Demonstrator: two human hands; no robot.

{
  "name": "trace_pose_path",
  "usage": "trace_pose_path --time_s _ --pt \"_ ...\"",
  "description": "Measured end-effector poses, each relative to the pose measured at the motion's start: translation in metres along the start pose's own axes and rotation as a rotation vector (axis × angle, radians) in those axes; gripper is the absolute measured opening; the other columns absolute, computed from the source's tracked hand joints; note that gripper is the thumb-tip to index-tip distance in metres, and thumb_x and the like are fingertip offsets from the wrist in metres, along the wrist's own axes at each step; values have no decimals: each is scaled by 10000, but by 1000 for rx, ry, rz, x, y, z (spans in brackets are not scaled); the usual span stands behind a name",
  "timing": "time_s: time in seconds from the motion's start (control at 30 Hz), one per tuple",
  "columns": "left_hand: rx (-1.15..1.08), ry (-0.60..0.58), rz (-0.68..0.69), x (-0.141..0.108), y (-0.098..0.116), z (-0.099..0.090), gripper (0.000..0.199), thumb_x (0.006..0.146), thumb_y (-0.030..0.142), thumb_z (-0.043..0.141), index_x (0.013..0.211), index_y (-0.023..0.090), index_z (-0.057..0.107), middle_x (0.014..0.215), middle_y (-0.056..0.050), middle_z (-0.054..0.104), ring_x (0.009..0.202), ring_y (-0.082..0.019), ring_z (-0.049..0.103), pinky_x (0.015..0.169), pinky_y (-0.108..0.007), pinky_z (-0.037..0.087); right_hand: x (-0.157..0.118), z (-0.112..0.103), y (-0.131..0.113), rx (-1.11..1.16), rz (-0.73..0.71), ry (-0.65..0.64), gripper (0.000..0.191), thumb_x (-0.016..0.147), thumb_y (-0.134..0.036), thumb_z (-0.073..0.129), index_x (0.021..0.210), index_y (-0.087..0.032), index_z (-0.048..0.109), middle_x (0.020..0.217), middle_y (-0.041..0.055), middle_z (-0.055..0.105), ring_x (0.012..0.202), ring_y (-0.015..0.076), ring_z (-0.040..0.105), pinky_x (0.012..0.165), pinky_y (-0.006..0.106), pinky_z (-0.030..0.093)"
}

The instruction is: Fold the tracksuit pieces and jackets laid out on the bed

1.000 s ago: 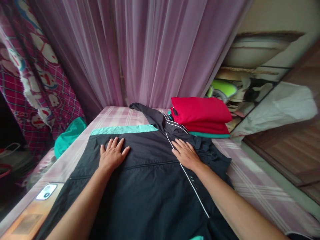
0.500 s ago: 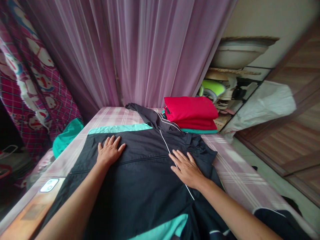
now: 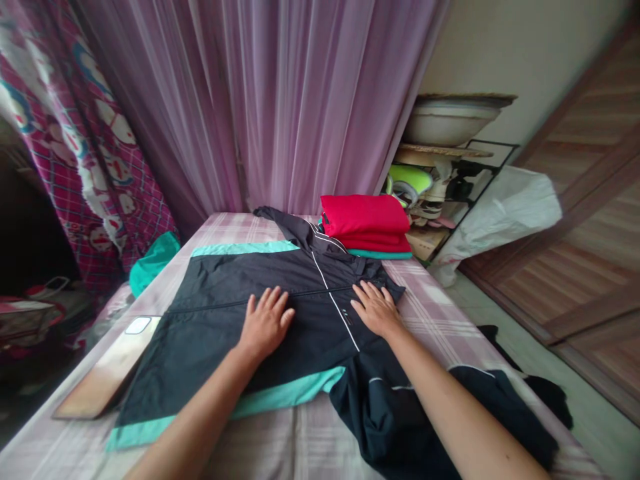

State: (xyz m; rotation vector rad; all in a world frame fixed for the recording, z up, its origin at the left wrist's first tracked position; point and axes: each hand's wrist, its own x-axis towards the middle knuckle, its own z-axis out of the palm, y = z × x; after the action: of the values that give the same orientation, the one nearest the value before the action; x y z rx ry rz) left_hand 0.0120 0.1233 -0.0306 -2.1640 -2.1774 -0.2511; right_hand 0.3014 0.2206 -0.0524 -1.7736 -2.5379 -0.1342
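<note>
1. A black jacket lies spread on the checked cloth of a table, its smooth fabric faintly creased, mint panels edging both sides, thin white piping crossing the chest, a zip running lengthwise; the near sleeve bunches in soft folds.
2. The left hand rests palm down on the jacket's middle, just beside the zip, fingers straight and slightly fanned, gripping nothing.
3. The right hand lies flat near the collar end, fingers extended and a little apart, likewise with no hold on the fabric.
4. A phone, a glossy slab, lies just beside the jacket's hem.
5. Beyond the collar sits a squared pile of folded red cloth, with teal beneath.
6. Sheer purple curtains hang in pleats behind; to the right, a crinkled white bag stands before wood-grained doors.
</note>
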Motion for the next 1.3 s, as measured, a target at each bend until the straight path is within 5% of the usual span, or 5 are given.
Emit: trace_pose_path --time_s 0.13,0.43,0.6,0.73,1.3 --pt "-9 -52 -4 -45 16 3 540 993 514 306 1486 326 419 1572 -29 389 1463 -260 326 1187 -552 247 -1 -2 2 -5 10 -23 550 1000 -416 290 1504 -233 414 1580 80 370 1451 233 323 1190 482 197" --pt "101 -153 -349 -105 -104 -25 588 987 492 333 1527 259 352 1603 -56 316 1491 -271 253 1199 -521 221 -4 -9 -6 -12 105 -53 537 998 -426 315 1492 -250 428 1579 83 373 1457 247 304 1183 508 195" --pt "96 -120 -348 -106 -102 -19 601 976 512 336 1520 257 365 1600 -65 323 1489 -293 257 1190 -598 175 -19 -18 5 -4 444 238 560 992 -399 324 1458 -115 452 1529 214 402 1397 336 372 1108 555 297" --pt "93 -138 -366 -101 -104 -16 597 977 519 303 1524 282 344 1612 -60 291 1496 -319 228 1142 -725 79 -18 -30 24 166 689 104 648 959 -492 379 1453 -76 434 1305 265 590 1186 347 583 949 490 460" --pt "31 -107 -171 -113 -81 -11 625 967 574 330 1519 282 365 1594 -65 348 1487 -290 264 1195 -559 191 -63 -21 89 72 554 -119 477 951 -454 324 1197 -249 678 1121 150 702 960 311 683 770 419 525"
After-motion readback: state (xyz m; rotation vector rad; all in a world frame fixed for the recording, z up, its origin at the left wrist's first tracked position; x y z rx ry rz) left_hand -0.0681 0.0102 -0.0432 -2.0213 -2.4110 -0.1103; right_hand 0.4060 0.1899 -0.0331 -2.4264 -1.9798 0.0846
